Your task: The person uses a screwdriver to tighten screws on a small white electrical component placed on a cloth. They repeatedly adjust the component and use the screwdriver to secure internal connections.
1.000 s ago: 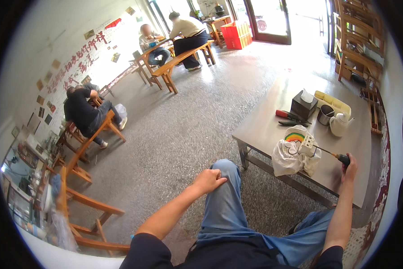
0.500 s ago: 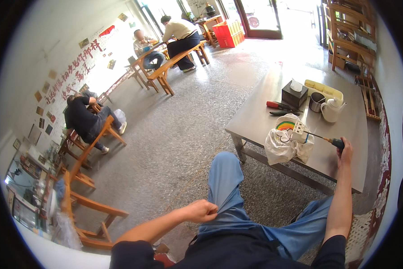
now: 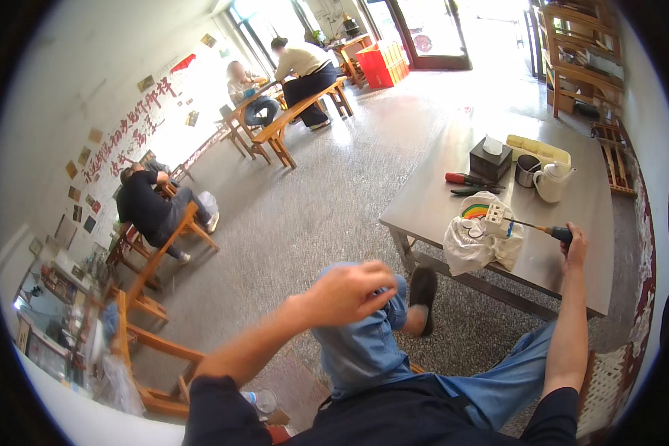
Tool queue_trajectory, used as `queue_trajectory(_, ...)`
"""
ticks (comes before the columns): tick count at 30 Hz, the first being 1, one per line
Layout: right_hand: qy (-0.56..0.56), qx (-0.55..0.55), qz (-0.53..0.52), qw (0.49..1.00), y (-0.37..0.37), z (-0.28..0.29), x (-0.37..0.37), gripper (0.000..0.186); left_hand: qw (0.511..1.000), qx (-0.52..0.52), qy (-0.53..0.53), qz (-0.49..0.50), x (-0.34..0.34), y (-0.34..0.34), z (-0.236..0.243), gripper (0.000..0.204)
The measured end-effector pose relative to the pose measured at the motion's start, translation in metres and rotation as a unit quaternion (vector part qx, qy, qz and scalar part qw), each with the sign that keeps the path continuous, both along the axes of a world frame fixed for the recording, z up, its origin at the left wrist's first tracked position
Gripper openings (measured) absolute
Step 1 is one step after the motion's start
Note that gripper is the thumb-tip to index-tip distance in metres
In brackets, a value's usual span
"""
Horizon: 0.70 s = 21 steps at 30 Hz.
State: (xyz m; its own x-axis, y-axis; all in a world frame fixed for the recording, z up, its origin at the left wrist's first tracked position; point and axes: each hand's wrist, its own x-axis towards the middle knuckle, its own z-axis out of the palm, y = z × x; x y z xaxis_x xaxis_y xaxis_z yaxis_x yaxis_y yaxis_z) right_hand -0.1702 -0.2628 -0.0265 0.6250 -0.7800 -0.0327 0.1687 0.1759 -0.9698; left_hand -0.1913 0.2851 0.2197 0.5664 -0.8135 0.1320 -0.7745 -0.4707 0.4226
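My right hand (image 3: pixel 573 249) grips a dark-handled screwdriver (image 3: pixel 560 232), whose shaft reaches a white block-shaped fitting (image 3: pixel 496 217) lying on a crumpled white cloth bag (image 3: pixel 470 249) with a rainbow print. Over my raised, jeans-clad knee hangs my left hand (image 3: pixel 356 293), slightly blurred, fingers loosely bent and apparently empty. Behind the bag on the steel table (image 3: pixel 416 212) lie red-handled pliers (image 3: pixel 459 179) and a black tool (image 3: pixel 468 191), beside a dark tissue box (image 3: pixel 488 160), a steel cup (image 3: pixel 526 172), a white kettle (image 3: pixel 550 182) and a yellow tray (image 3: pixel 539 145).
Across the speckled floor, a person in black (image 3: pixel 145 201) sits on a wooden bench; two people (image 3: pixel 312 63) are at a table near a red crate (image 3: pixel 383 63). Wooden shelving (image 3: pixel 580 52) stands right of the bright doorway; a wooden chair (image 3: pixel 156 349) is at lower left.
My left hand has left the leg's denim and risen forward. The left leg is lifted and bent, with its shoe now showing beside the table. My right hand still holds the screwdriver.
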Motion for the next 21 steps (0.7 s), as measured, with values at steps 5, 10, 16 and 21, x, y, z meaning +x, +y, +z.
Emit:
queue_trajectory(5,0.008,-0.004,0.011,1.000,0.005,0.004,0.002,0.021,0.997,0.051,-0.023,-0.058,0.065,-0.049,0.008,0.023)
queue_trajectory(10,-0.013,-0.002,0.031,0.999,0.009,0.005,0.000,0.022,0.988,0.119,-0.039,-0.094,0.141,-0.110,-0.044,0.039)
queue_trajectory(16,-0.005,-0.001,0.017,1.000,0.007,0.004,-0.002,0.026,0.977,0.175,-0.068,-0.100,0.195,-0.205,-0.115,0.070)
queue_trajectory(21,0.002,-0.001,0.018,1.000,0.006,0.010,-0.005,0.027,0.981,0.160,-0.050,-0.093,0.206,-0.241,-0.142,0.082)
